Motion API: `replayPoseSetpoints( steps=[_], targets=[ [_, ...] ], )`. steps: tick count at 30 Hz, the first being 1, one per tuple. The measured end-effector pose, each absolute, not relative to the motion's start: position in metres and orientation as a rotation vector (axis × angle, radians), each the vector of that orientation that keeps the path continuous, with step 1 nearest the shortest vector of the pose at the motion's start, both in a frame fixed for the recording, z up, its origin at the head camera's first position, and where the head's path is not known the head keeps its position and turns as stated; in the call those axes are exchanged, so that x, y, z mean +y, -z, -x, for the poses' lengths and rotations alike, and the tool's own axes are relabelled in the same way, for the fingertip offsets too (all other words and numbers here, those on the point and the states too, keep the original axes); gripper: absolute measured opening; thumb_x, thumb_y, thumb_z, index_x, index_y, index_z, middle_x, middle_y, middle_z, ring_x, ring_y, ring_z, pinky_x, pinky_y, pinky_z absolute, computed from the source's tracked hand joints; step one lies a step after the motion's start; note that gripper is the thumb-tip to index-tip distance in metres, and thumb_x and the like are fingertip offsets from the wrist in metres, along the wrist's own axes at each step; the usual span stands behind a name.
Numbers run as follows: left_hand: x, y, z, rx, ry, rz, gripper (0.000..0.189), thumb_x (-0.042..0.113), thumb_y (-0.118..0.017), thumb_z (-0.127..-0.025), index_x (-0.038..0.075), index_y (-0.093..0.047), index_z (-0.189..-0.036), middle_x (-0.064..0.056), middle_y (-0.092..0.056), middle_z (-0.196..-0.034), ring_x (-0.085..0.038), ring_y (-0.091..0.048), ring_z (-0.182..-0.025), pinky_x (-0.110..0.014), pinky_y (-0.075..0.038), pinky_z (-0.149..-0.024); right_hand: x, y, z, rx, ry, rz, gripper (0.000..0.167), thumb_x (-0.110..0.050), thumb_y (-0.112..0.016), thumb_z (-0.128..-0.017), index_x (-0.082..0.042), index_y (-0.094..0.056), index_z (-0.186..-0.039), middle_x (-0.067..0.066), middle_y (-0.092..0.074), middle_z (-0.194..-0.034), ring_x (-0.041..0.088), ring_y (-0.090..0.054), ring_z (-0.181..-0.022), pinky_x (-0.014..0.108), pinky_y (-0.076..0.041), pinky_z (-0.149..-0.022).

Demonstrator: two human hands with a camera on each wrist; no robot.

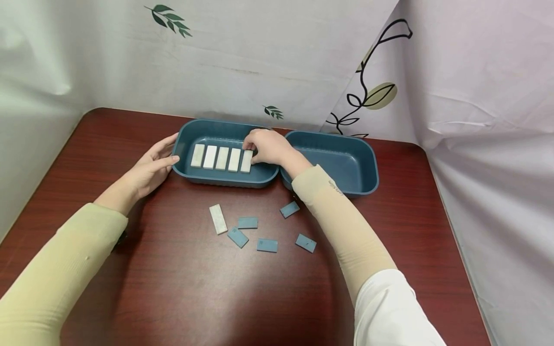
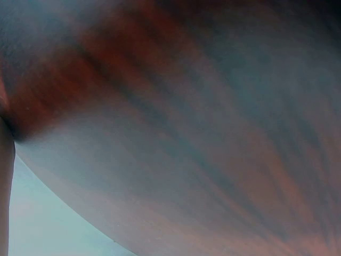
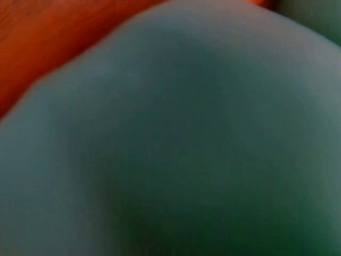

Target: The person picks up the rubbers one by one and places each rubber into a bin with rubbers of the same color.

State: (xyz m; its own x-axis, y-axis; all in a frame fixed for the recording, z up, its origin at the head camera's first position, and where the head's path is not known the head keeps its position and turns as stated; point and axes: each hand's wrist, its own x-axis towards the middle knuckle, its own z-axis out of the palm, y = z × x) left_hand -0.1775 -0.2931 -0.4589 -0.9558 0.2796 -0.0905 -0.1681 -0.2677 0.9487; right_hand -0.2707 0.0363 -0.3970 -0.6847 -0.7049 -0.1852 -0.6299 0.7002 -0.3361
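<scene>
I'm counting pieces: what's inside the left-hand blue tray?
Five pale tiles in a row, the right hand holding the rightmost. That hand partly covers the blue tray at its right end, hiding anything beneath.

left tray (image 1: pixel 225 181) partly hidden, wrist views blurred

The head view is bright and mostly sharp, with a pale sheen on the left cloth (image 1: pixel 34 62) and soft, broad shadows darkening the near bench (image 1: pixel 186 274). Both wrist views are dim and heavily blurred, the left smeared with dark streaks, the right murky green-grey.
</scene>
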Motion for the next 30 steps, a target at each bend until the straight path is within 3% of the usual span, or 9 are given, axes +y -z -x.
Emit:
replayPoseSetpoints(
  steps=[30],
  targets=[
    [-0.2924,0.4584,0.1770,1.678,-2.309,-0.144,0.068,-0.003,-0.051,-0.108,0.017,-0.028,-0.168,0.009,-0.046,-0.152,-0.001,-0.050,-0.135,-0.014,-0.041,-0.107,0.0350,0.3998,0.2669,2.624,0.310,1.072,0.041,-0.023,-0.080,-0.098,-0.015,-0.072,-0.137,0.005,-0.066,-0.141,0.020,-0.065,-0.123,0.033,-0.054,-0.103]
  ],
)
